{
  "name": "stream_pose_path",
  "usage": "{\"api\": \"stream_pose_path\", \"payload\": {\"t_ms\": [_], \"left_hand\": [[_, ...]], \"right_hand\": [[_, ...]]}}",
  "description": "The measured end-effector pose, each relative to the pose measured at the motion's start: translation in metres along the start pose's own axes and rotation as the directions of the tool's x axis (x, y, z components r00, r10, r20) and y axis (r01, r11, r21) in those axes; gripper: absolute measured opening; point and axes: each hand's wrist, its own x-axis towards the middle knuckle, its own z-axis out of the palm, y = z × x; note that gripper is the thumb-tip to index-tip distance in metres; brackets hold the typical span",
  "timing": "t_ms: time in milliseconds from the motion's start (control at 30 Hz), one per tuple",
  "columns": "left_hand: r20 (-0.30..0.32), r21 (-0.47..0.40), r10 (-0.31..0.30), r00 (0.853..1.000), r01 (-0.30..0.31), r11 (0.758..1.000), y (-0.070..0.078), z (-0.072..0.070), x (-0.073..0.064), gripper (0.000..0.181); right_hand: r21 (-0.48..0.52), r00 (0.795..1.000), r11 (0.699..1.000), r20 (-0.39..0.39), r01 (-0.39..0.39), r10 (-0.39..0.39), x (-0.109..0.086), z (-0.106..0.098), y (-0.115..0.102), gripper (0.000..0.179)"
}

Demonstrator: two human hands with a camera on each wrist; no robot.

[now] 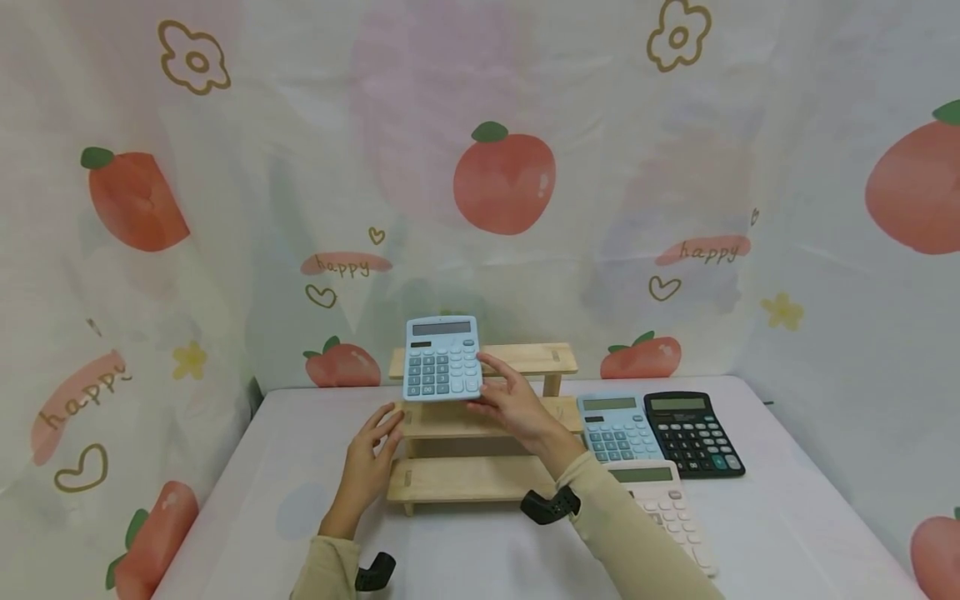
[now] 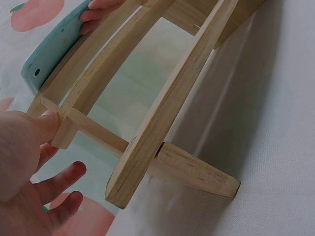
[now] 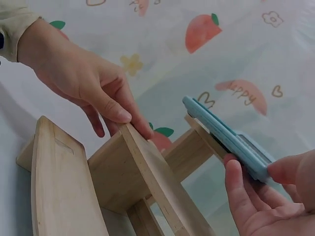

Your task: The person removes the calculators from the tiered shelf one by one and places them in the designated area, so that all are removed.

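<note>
A light blue calculator [image 1: 442, 358] leans back at the upper part of a three-step wooden display stand [image 1: 468, 479], its keys and screen facing me. My right hand [image 1: 521, 412] pinches the calculator's lower right side; the right wrist view shows the thumb on its front edge and fingers [image 3: 236, 187] behind. My left hand [image 1: 365, 462] grips the left end of the stand's middle step, thumb [image 2: 47, 125] on one face and forefinger on the other. In the left wrist view, the calculator's back edge [image 2: 54, 56] lies beside the top step.
Right of the stand lie a second light blue calculator [image 1: 618, 425], a black one [image 1: 693, 433] and a whitish one [image 1: 667, 508], partly hidden by my right sleeve. They rest on a white-covered table [image 1: 247, 500]. Behind hangs a fruit-patterned cloth [image 1: 585, 275].
</note>
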Motion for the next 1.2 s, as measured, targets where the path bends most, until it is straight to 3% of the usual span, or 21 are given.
{"api": "stream_pose_path", "payload": {"t_ms": [367, 733, 967, 1200], "left_hand": [[0.006, -0.004, -0.006, 1.000, 0.006, 1.000, -0.002, 0.002, 0.001, 0.037], [-0.002, 0.004, -0.002, 1.000, 0.002, 1.000, 0.000, 0.002, -0.002, 0.036], [0.014, -0.005, -0.044, 0.999, 0.044, 0.999, 0.000, 0.001, -0.002, 0.037], [0.015, -0.009, -0.035, 0.999, 0.035, 0.999, 0.001, 0.001, -0.002, 0.037]], "right_hand": [[0.032, 0.999, 0.999, -0.018, 0.034, -0.033, -0.018, -0.003, -0.001, 0.058], [0.009, 0.998, 0.998, 0.025, 0.055, -0.055, -0.041, -0.008, -0.005, 0.058], [-0.004, 0.996, 0.998, 0.058, 0.067, -0.067, -0.054, -0.013, -0.008, 0.060], [-0.018, 0.996, 0.997, 0.053, 0.070, -0.069, -0.063, -0.020, -0.008, 0.060]]}}
